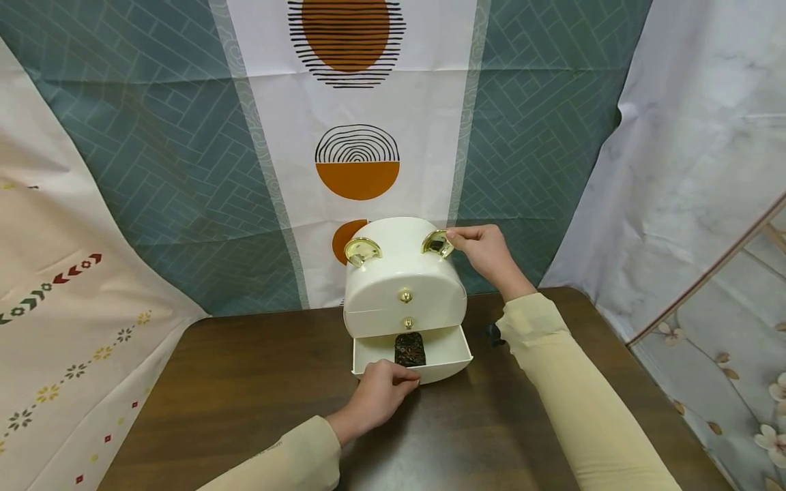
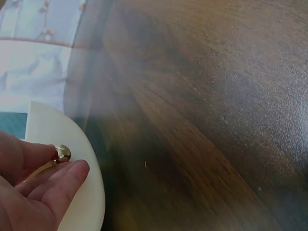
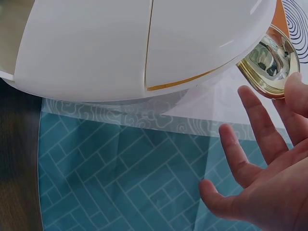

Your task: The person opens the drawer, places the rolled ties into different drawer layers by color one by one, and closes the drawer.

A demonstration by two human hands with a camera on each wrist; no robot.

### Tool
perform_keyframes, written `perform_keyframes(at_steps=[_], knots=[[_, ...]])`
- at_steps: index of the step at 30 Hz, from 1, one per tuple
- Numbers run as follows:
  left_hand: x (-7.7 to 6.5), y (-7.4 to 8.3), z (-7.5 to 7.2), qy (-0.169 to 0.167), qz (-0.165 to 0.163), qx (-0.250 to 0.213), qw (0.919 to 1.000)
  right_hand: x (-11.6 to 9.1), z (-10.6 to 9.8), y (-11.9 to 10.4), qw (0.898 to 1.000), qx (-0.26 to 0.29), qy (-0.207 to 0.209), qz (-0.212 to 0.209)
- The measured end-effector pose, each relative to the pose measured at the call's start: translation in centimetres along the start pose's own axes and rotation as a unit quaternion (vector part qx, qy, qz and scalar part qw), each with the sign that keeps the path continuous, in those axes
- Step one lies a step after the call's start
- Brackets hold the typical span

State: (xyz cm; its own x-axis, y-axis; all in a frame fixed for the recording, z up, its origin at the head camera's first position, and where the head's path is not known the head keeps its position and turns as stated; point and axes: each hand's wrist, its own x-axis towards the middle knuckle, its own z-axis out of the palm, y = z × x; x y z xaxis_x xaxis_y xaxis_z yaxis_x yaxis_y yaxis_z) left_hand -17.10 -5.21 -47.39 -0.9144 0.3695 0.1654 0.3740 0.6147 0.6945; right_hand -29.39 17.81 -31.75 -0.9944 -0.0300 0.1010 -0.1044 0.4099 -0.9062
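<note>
A white, rounded drawer box [image 1: 393, 290], shaped like an alarm clock, stands on the table with two gold ear-like pieces on top. Its bottom drawer [image 1: 447, 346] is pulled out, and a dark patterned flat item [image 1: 409, 350] lies inside. My left hand [image 1: 382, 392] pinches the small gold knob [image 2: 63, 153] on that drawer's front between thumb and fingers. At the top right, my right hand [image 1: 488, 252] grips the edge of the gold ear piece [image 3: 275, 62] with thumb and forefinger; its other fingers are spread.
Two gold knobs sit on the closed upper drawer fronts [image 1: 374, 305]. Behind the box hangs a patterned curtain [image 1: 522, 150]. A small dark object [image 1: 495, 335] lies on the brown wooden table [image 1: 258, 389], partly behind the right sleeve.
</note>
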Motion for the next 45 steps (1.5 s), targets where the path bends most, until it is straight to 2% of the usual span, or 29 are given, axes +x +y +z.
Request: perform_keyframes(at_steps=[13,19,26,45], knots=[[0.2,-0.5,0.4,0.030,-0.005,0.000,0.9995,0.0,0.1,0.1,1.000,0.001,0.001,-0.003],[0.3,-0.8,0.6,0.045,-0.009,-0.024,0.9987,0.2,0.0,0.2,1.000,0.002,0.000,-0.009],[0.6,-1.2,0.9,0.042,-0.013,-0.048,0.9979,0.3,-0.1,0.0,1.000,-0.001,0.002,-0.006],[1.3,-1.8,1.0,0.052,-0.009,-0.053,0.9972,0.0,0.0,0.1,1.000,0.004,0.005,-0.005]])
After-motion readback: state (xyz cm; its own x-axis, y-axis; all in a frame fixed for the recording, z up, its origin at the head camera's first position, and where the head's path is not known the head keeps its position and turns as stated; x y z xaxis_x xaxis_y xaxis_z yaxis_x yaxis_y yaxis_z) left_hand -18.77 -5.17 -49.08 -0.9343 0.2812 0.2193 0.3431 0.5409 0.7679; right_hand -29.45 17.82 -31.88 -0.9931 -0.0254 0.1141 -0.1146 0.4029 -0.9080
